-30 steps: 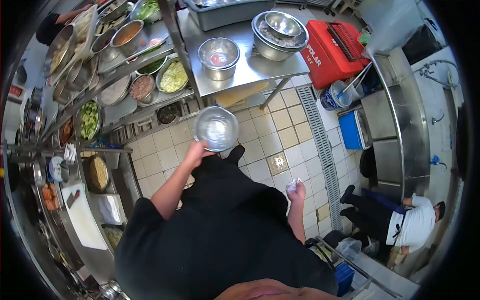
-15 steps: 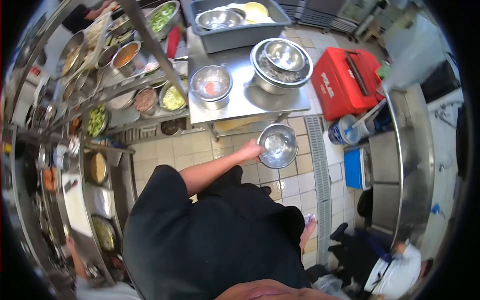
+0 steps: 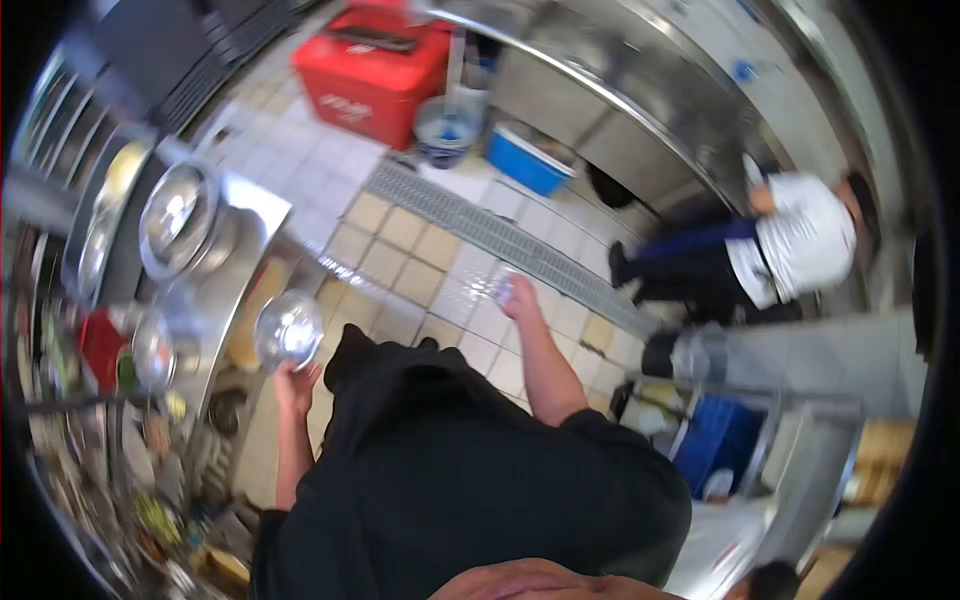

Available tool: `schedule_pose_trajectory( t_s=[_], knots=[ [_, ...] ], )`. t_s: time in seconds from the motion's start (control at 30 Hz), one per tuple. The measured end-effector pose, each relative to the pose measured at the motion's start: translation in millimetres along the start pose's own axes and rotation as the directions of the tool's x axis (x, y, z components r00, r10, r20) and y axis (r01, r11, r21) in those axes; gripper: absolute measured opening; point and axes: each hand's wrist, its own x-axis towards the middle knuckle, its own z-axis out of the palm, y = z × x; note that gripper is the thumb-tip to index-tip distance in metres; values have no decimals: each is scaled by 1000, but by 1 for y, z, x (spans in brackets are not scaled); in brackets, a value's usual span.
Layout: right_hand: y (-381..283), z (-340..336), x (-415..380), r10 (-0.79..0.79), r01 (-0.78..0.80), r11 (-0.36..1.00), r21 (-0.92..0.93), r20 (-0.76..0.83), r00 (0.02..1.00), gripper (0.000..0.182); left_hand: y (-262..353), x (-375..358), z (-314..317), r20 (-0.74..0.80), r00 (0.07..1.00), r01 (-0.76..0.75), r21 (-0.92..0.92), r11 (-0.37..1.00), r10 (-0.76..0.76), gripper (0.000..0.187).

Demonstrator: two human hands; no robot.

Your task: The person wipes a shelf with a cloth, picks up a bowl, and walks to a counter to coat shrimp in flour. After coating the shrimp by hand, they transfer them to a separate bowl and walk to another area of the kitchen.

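My left hand [image 3: 297, 386] grips the near rim of a round metal bowl [image 3: 288, 328], held out over the floor beside the steel table's edge. The bowl's inside shines, and any contents are too blurred to tell. My right hand [image 3: 519, 297] is extended over the tiles near the drain, its fingers closed round a small whitish crumpled thing [image 3: 505, 284] that I cannot identify.
A steel table [image 3: 238, 268] at the left bears stacked bowls [image 3: 180, 220]. A red cooler [image 3: 368, 80], a bucket [image 3: 445, 132] and a blue box [image 3: 531, 160] stand beyond the floor drain [image 3: 480, 232]. A person in white [image 3: 808, 235] stands at the right by the sink counter.
The view has turned toward the right, so the table now lies at the left. My right hand has come fully into view. The bowl is still in my left hand.
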Motion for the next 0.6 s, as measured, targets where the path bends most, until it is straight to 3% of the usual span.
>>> schedule_pose_trajectory(
  t_s=[0.1,0.2,0.3,0.4,0.53,0.6],
  knots=[
    [-17,54,-36,22,-22,1000,-21,-16,1000,13,-4,11,30,50,997,66,-26,997,-65,10],
    [-39,36,-20,112,-112,994,1,-44,993,13,-11,29,92,11,993,114,62,992,-115,15],
    [-51,-18,-7,90,-89,995,48,-35,995,18,-14,77,136,30,981,183,152,971,-190,21],
    [-71,-74,-4,90,-58,979,195,-157,983,18,-19,130,198,42,977,193,267,944,-211,26],
    [-121,-127,-39,20,67,961,269,-310,951,18,-34,193,296,35,968,218,372,902,-248,29],
    [-152,-141,-52,-73,144,962,231,-290,954,17,-47,219,351,102,952,231,378,897,-288,27]
  ],
)
